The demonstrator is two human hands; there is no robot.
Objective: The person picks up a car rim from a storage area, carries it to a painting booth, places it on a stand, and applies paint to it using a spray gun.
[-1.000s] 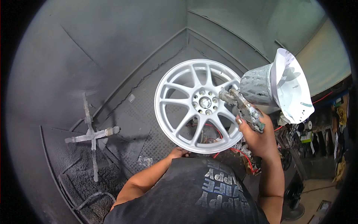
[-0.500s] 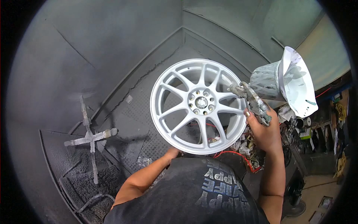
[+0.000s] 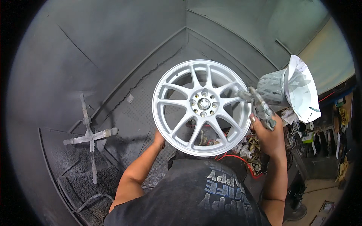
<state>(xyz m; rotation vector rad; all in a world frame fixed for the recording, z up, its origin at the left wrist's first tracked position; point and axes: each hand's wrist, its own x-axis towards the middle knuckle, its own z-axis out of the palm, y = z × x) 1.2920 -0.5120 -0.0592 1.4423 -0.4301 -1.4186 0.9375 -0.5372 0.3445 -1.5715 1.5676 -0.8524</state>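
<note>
A silvery-white alloy wheel (image 3: 204,124) with paired spokes lies face up in front of me. My right hand (image 3: 269,137) is closed round a paint-crusted spray gun (image 3: 260,107) at the wheel's right rim. On the gun sits a paint-streaked cup (image 3: 272,88), with a white sheet (image 3: 303,90) flared round its end. My left hand (image 3: 160,140) is at the lower left rim of the wheel, its fingers hidden behind the edge. I cannot tell how tightly they are closed. What holds the wheel up is hidden below it.
A paint-coated cross-shaped stand (image 3: 90,138) rises at the left. Grey walls (image 3: 94,45) meet in a corner beyond the wheel. Crumpled rubbish (image 3: 250,150) and a red hose (image 3: 241,158) lie beneath the wheel's right side. Cluttered shelves (image 3: 320,139) stand at the right.
The wheel has turned clockwise, its spokes now at other angles. My left hand has moved left and away from me along the rim. The spray gun has shifted slightly right and nearer.
</note>
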